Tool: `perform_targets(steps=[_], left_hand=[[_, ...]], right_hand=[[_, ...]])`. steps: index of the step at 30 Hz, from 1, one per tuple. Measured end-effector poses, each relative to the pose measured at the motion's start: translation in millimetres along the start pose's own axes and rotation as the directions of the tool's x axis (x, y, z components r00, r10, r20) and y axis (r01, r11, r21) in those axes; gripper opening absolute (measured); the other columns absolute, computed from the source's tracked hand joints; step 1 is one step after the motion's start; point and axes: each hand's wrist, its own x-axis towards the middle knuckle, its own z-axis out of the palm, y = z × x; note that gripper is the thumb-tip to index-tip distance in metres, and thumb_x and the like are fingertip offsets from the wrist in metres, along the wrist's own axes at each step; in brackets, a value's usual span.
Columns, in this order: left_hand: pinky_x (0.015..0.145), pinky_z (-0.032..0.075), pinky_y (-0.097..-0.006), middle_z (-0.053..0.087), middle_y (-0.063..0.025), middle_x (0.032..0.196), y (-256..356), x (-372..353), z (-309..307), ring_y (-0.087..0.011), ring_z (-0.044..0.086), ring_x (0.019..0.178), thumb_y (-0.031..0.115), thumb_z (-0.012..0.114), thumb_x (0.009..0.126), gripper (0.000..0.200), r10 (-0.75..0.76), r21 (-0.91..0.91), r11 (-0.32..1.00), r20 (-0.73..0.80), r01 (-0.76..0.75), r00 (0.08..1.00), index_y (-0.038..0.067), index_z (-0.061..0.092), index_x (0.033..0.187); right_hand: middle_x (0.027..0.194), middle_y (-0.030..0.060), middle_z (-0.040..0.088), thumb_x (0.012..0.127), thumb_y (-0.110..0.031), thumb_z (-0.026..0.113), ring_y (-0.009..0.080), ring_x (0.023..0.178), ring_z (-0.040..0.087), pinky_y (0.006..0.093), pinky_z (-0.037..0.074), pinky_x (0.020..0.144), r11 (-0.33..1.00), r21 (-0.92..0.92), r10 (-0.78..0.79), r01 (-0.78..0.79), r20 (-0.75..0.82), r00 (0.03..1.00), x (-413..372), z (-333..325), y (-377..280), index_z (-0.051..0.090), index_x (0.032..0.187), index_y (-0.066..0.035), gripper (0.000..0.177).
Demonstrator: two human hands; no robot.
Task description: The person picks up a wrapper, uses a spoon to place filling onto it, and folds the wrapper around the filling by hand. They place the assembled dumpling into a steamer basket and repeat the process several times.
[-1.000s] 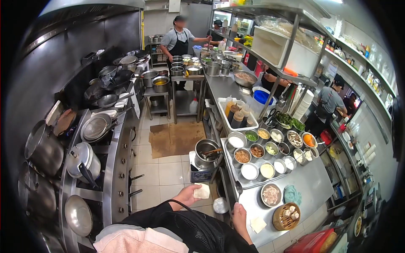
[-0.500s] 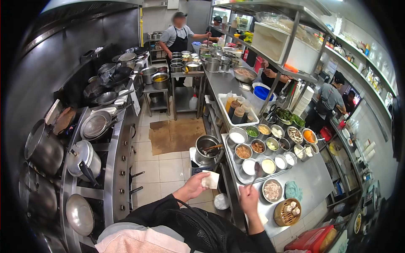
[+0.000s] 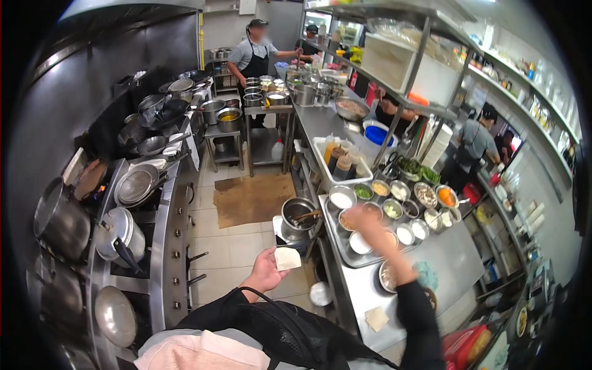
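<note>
- Steel bench [image 3: 450, 256], right of centre, carrying a metal tray [image 3: 353, 264] of ingredient bowls.
- Right hand [image 3: 368, 228], motion-blurred above the tray; whether its grip is loose, clenched or grasping something, I cannot tell. The step in hand looks like a reach over the bowls.
- Left hand [image 3: 264, 274], lower centre, its grip supporting a square wrapper.
- Square wrapper [image 3: 287, 259], on the left fingers, off the bench; the next move seems to call for holding it level.
</note>
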Motion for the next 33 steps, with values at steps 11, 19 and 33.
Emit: perform_targets(steps=[11, 19, 33], left_hand=[[0.114, 0.043, -0.0452, 0.062, -0.0182, 0.137, -2.1, -20.3, 35.3, -0.0314, 0.060, 0.127, 0.047, 0.045, 0.104, 0.063, 0.009, -0.102, 0.995, 0.285, 0.021, 0.958, -0.005, 0.054, 0.139], [0.107, 0.049, -0.0467, 0.061, -0.0163, 0.140, 4.8, -12.0, 85.2, -0.0319, 0.060, 0.128, 0.044, 0.043, 0.104, 0.061, 0.014, -0.025, 1.000, 0.481, -0.002, 0.876, -0.001, 0.048, 0.146], [0.116, 0.040, -0.0429, 0.046, -0.0155, 0.153, -66.0, 18.6, 89.3, -0.0294, 0.046, 0.140, 0.042, 0.060, 0.099, 0.070, -0.233, 0.237, 0.965, 0.561, 0.116, 0.794, -0.001, 0.039, 0.151]], right_hand=[[0.072, -0.0064, 0.058, 0.095, -0.018, 0.075, 0.0008, 0.052, 0.042, 0.0198, 0.031, 0.044, 0.095, 0.861, 0.615, -0.499, 0.343, 0.710, -68.6, 118.4, -116.7, 0.065, 0.113, -0.001, 0.026], [0.079, -0.0013, 0.064, 0.089, -0.014, 0.079, 0.0050, 0.059, 0.054, 0.0214, 0.042, 0.051, 0.229, 0.876, 0.784, -0.425, 0.092, 0.614, -76.3, 94.5, -95.8, 0.064, 0.099, -0.004, 0.021], [0.089, -0.0005, 0.061, 0.092, -0.024, 0.077, 0.0054, 0.065, 0.049, 0.0216, 0.036, 0.052, 0.170, 0.892, 0.728, -0.418, 0.172, 0.664, -121.1, 76.2, -71.2, 0.062, 0.108, -0.005, 0.029]])
